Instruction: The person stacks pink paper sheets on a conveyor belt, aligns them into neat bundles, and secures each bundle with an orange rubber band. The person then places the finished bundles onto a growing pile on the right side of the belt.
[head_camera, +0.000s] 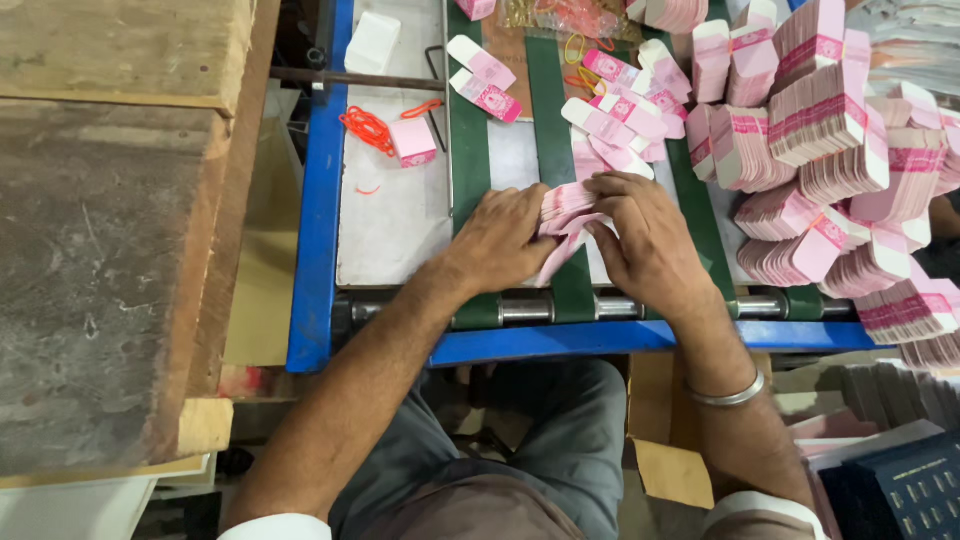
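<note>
Just above the steel roller (560, 308), the left hand (503, 238) and right hand (645, 235) press a pink carton stack (566, 215) between curled fingers, its long axis running hand to hand.

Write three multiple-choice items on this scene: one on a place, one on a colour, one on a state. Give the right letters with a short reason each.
1. Where do the orange rubber bands lie?
A. on the pale plate left of the green belt
B. on the person's lap
C. on the wooden board at far left

2. What colour is the machine's frame?
A. red
B. blue
C. yellow

3. What are the two hands doing?
A. resting flat and empty
B. both pressed around one bundle of pink flat cartons
C. each holding a separate tool

Key: 1 A, the bands sit on the pale plate beside the green belt. 2 B, the rails at the side and front are blue. 3 B, the left hand and the right hand close on the same bundle of pink flat cartons from either side.
</note>
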